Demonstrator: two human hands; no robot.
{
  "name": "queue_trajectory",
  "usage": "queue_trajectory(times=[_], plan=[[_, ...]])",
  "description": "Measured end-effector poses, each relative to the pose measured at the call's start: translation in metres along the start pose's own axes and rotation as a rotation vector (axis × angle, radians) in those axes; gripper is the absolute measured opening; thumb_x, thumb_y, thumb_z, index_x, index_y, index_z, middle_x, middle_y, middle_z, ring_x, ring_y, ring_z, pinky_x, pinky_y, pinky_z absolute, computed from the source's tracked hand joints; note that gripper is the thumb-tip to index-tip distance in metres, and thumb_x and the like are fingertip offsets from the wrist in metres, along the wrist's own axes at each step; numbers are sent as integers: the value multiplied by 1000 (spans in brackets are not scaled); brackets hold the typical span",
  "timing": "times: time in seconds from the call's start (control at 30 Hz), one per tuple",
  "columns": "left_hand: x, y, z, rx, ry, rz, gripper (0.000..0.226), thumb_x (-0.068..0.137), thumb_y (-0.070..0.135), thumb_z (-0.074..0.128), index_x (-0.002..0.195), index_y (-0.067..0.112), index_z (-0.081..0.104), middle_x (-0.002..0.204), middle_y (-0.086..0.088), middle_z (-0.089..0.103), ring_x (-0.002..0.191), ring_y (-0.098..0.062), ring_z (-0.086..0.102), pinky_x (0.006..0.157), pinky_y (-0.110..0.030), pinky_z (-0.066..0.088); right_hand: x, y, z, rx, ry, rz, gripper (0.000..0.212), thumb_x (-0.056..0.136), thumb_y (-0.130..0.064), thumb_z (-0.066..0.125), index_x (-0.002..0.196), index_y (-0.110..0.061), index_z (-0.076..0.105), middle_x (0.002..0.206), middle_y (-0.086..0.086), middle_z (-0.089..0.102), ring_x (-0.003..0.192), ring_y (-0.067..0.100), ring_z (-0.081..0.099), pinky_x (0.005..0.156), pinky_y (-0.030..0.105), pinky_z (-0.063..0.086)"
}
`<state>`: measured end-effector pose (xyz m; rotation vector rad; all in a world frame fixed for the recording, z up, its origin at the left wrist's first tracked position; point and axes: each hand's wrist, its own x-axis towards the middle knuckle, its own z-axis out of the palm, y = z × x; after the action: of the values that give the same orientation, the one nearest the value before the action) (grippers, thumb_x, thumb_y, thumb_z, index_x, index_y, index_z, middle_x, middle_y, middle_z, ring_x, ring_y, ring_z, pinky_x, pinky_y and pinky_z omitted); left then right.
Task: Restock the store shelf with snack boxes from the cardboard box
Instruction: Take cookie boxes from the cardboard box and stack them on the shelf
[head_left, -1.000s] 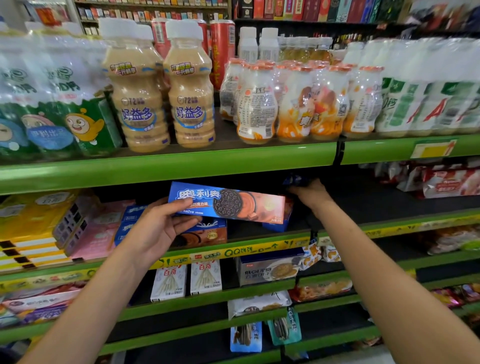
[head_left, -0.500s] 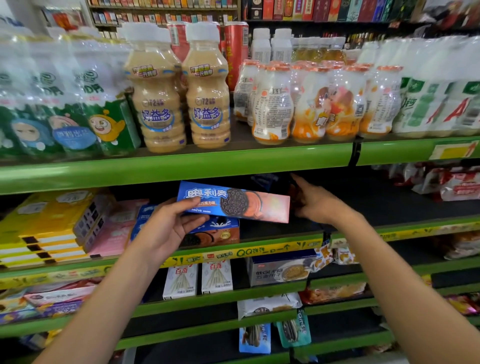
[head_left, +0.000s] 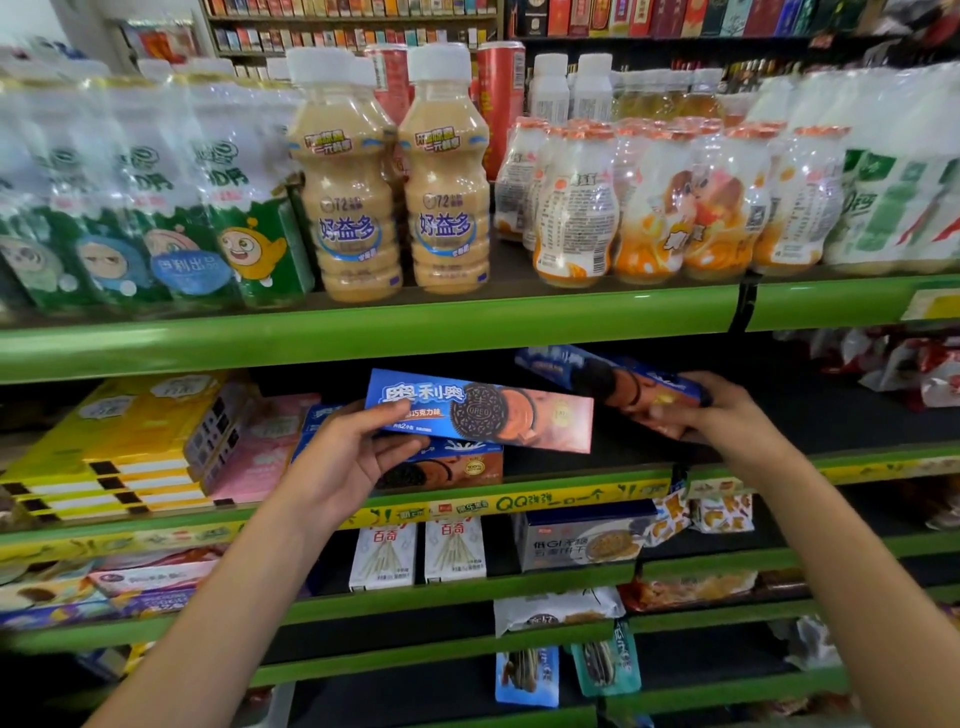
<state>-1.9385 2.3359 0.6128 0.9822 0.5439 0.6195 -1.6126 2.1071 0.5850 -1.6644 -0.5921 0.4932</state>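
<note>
**aisle9:** Since you asked about the setup — green store shelf (head_left: 363, 338) rails, tier on tier. Left hand (head_left: 348, 462) grips one end of a blue Oreo box (head_left: 480, 410), long axis running left-right, face toward the camera, held just above another Oreo box (head_left: 452, 467) lying on the shelf.

**restocker:** And the right?

**aisle9:** Right hand (head_left: 727, 421) curls around a second blue box (head_left: 608, 382), tilted, far end pointing back-left — blurry. "OREO" reads on the cookie. Beige drink bottles (head_left: 395, 208) stand above.
</note>
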Motion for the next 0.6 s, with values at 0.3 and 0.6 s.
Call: queue_trajectory(times=[0.3,0.6], plan=[[-16,2,-15,-15,26,-43,35,69,13,68,102,4,64,88,-11,75,67,-21,73,56,-21,57,-18,-33,23,284,-240,-15,52,64,-10,77,114,-16,64,106,9,74,92,25,73,73,37,59],[-46,8,-41,-42,38,-54,47,69,11,70,114,5,60,98,-14,74,77,-27,74,61,-27,61,-24,-44,87,403,-507,10,39,71,-6,70,105,-24,75,105,6,74,91,26,73,68,42,59]])
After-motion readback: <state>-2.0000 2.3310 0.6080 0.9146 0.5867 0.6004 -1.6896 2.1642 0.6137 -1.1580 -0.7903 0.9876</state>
